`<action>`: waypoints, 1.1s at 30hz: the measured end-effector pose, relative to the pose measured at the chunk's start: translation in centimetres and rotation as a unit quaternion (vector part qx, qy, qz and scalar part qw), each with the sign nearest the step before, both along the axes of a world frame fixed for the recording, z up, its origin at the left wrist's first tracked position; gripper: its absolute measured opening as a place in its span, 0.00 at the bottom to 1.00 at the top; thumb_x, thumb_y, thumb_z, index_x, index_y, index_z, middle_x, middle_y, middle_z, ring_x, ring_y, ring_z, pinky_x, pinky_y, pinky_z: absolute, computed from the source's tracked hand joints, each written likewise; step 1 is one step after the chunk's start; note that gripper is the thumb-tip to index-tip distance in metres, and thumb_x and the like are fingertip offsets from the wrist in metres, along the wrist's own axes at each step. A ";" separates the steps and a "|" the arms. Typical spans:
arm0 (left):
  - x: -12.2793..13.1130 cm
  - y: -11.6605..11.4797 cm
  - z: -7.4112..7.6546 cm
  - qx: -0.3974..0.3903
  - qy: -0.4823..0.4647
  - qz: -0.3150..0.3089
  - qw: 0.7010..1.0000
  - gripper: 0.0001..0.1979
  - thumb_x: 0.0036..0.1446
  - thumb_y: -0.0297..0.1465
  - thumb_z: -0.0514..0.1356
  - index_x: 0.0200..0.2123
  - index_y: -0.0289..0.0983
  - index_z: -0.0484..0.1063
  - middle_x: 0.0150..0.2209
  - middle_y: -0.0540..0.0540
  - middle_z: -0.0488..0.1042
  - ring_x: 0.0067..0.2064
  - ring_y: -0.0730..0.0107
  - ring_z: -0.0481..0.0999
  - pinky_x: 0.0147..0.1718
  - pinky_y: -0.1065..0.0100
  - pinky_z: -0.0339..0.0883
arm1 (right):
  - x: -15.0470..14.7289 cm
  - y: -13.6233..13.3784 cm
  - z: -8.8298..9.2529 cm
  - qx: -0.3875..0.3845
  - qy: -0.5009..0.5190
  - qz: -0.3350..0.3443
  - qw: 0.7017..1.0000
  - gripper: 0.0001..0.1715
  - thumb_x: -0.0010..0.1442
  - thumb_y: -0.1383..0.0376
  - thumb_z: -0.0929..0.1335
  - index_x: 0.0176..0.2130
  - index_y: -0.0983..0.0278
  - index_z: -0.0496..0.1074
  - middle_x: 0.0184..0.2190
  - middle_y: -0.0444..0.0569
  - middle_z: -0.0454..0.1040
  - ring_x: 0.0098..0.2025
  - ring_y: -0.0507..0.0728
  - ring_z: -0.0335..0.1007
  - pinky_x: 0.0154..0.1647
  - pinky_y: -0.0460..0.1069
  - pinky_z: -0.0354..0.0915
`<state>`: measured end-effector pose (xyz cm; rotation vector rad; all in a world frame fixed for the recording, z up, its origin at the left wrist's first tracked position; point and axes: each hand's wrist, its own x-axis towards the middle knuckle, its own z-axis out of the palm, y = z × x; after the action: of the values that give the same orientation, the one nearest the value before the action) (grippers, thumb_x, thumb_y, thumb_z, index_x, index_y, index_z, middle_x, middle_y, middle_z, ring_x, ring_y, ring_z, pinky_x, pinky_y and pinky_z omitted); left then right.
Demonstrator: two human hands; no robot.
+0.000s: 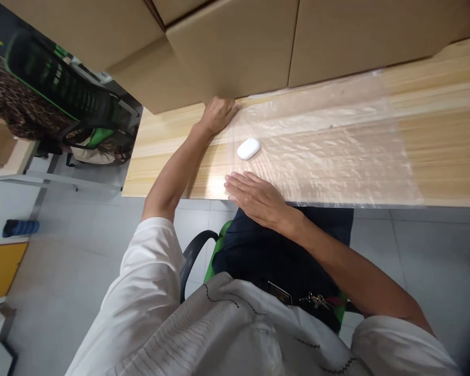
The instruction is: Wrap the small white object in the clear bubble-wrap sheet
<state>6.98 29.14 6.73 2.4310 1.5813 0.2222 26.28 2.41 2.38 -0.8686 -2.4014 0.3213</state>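
A clear plastic sheet (329,151) lies spread over the wooden table (446,78). On its left part rests a small white oval case (248,149). My left hand (218,115) is at the sheet's far left corner, next to the cardboard boxes, fingers curled down on the sheet's edge. My right hand (254,198) lies flat and open on the near left corner of the sheet, fingers stretched out, a short way in front of the white case.
Large cardboard boxes (235,47) stand along the back of the table. A green and black chair (62,89) stands at the far left with a patterned cloth beside it. A blue roll (21,228) lies on the grey floor.
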 end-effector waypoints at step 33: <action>-3.1 2.0 -4.9 0.100 -0.119 -0.018 0.988 0.33 0.82 0.65 0.55 0.51 0.45 0.85 0.46 0.35 0.86 0.62 0.39 0.86 0.68 0.44 0.72 | 4.1 -2.1 0.1 -0.006 -0.056 0.000 0.998 0.35 0.84 0.59 0.73 0.80 0.73 0.75 0.83 0.70 0.70 0.87 0.74 0.67 0.88 0.73 0.68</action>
<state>3.84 31.17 1.83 2.4634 1.4724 0.6678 30.42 0.26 2.49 -0.9130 -2.5044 0.2958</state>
